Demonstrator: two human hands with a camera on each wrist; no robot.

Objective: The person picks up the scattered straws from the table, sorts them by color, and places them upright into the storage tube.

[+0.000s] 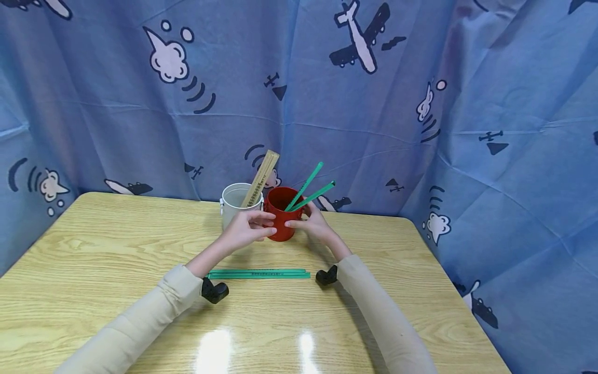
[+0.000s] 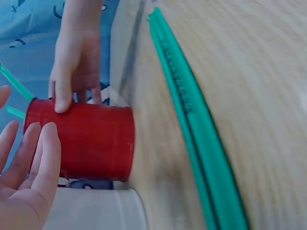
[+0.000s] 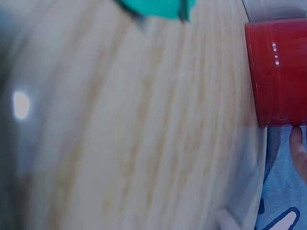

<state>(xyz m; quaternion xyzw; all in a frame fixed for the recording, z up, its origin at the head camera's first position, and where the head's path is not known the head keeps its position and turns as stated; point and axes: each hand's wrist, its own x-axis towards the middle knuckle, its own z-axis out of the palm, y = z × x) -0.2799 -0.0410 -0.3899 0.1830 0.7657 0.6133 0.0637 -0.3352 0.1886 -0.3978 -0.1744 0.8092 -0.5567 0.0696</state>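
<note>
A red bucket (image 1: 282, 232) stands upright at the back of the table, with two thin green sticks (image 1: 306, 183) leaning out of its right side. My right hand (image 1: 317, 225) holds it from the right, thumb on its side near the rim and the other fingers partly hidden behind. At its left, my left hand (image 1: 244, 229) has loosely extended fingers close against the red wall; firm contact cannot be made out. Beside it stands a white bucket (image 1: 229, 209), partly behind the left hand, holding beige flat sticks (image 1: 262, 176) with dark lettering.
Several green sticks (image 1: 259, 274) with dark print lie side by side across the table, nearer me than the buckets. The wooden table (image 1: 117, 234) meets a blue curtain (image 1: 224, 78) with airplane drawings behind the buckets. Black devices (image 1: 215, 291) sit on both wrists.
</note>
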